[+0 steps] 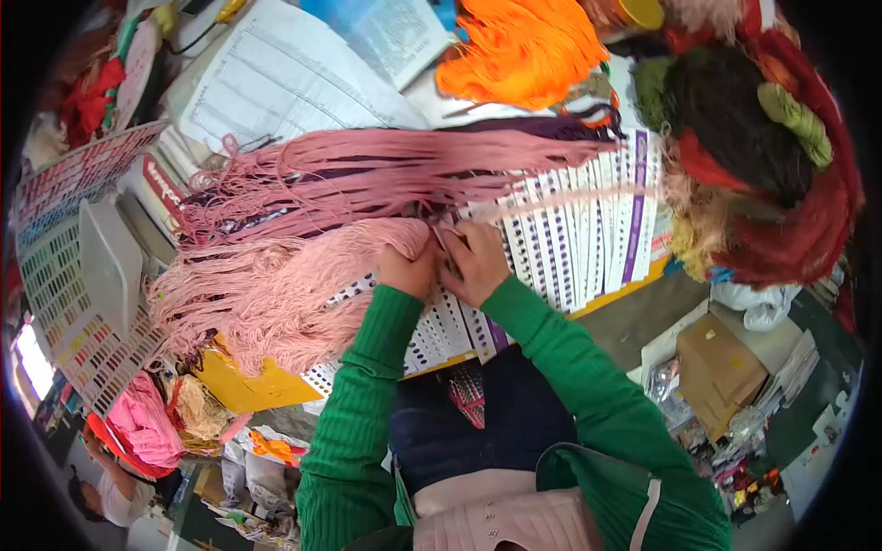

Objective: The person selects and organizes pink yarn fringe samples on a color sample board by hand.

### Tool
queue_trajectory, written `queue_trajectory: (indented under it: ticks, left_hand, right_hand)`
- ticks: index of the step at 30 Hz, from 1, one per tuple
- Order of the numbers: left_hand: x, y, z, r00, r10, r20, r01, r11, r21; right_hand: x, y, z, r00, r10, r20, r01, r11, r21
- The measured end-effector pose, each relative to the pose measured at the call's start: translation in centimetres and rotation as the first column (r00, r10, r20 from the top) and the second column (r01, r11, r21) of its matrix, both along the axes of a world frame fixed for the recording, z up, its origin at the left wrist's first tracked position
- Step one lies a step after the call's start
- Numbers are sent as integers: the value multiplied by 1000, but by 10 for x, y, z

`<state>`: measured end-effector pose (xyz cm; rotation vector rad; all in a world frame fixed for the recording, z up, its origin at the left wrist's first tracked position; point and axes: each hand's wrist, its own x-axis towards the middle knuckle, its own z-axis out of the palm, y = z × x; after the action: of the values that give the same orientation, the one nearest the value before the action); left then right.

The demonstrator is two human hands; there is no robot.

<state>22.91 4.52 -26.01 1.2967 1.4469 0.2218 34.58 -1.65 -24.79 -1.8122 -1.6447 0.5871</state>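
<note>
My left hand (409, 269) is closed around the end of a light pink yarn skein (276, 280), whose loose strands spread to the left. Right beside it, my right hand (480, 264) has its fingers bent and pinched together at the skein's end; what lies between the fingertips is too small to make out. Beyond both hands lies a long dusty-pink bundle of yarn (367, 161), with dark purple yarn (565, 127) under and behind it. Beneath the hands are white cards (574, 234) with rows of dark purple dots, overlapping like a fan.
Bright orange yarn (524, 50) and a printed sheet (285, 78) lie at the back. Dark, red and green skeins (744, 119) are piled at right. A plastic basket (83, 303) stands at left. Lower left, another person (115, 487) is partly visible. Lower right is a cardboard box (721, 367).
</note>
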Motion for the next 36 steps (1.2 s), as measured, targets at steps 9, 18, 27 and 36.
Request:
queue_trajectory:
  ticks: [9, 18, 27, 36]
  left_hand:
    - [19, -7, 0, 977, 135, 166, -135, 991, -11]
    - [-3, -10, 16, 766, 486, 421, -293, 846, -445]
    - [9, 5, 13, 976, -9, 216, 134, 809, -572]
    - [-3, 7, 40, 924, -198, 327, 328, 851, -411]
  right_hand:
    - [2, 0, -6, 986, -75, -147, 86, 994, 65]
    - [1, 0, -10, 985, -128, -113, 134, 990, 48]
    - [5, -10, -17, 705, -339, -623, 272, 940, -203]
    - [0, -4, -10, 750, -357, -557, 308, 933, -185]
